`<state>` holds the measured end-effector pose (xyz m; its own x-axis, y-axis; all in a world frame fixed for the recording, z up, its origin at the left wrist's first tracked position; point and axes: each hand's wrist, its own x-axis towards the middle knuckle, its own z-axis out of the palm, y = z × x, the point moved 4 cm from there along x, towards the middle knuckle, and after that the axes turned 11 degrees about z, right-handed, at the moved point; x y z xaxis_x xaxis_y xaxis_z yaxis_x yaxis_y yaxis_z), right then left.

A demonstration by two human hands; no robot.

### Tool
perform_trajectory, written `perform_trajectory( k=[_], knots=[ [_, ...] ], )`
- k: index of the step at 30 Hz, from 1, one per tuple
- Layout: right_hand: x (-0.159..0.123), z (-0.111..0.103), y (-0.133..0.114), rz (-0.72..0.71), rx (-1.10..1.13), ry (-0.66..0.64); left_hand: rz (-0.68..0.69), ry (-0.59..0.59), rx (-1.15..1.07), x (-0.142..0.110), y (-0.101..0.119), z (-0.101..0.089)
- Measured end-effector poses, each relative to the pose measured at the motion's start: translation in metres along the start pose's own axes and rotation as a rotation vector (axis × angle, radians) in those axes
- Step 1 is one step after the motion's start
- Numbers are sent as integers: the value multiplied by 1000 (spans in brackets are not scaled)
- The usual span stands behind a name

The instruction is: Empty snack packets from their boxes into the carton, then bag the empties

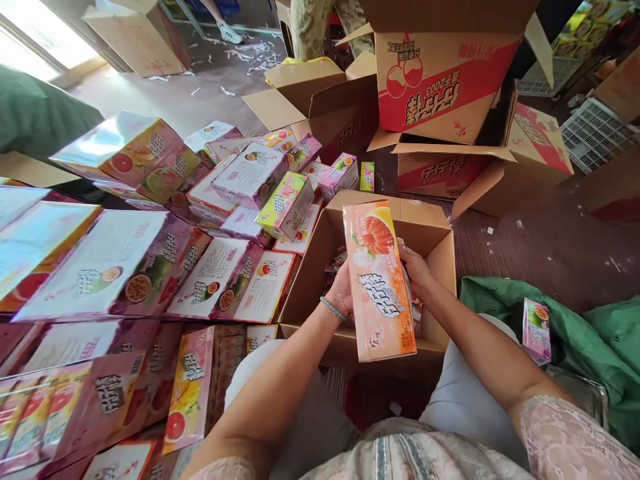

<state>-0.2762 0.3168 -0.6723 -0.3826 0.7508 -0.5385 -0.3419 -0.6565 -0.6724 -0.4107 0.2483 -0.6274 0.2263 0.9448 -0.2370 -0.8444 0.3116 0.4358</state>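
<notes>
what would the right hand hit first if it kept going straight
The grapefruit-printed box that the right hand already touches; beyond it, probably the far wall of the open carton, though depth is unclear.

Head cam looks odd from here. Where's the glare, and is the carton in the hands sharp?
Head view: the window at upper left is blown out white; glare washes the glossy cartons on the left; the grapefruit carton between the left hand and right hand looks sharp; wide-angle distortion splays the edges of the frame.
</notes>
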Motion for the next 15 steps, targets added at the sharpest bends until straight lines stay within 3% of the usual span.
perform_trajectory(
  k=[3,6,9,12,15],
  knots=[
    [6,-23,-23,-84,-29,162,-31,150,58,6,20,-13],
    [8,-43,-46,-259,-35,331,70,277,115,9,43,-31],
    [7,-55,-51,-346,-21,453,180,338,133,10,49,-47],
    [7,-60,-43,-302,-51,481,228,433,114,7,42,-61],
    [4,-52,-32,-100,-136,359,263,521,67,6,40,-70]
  ],
)
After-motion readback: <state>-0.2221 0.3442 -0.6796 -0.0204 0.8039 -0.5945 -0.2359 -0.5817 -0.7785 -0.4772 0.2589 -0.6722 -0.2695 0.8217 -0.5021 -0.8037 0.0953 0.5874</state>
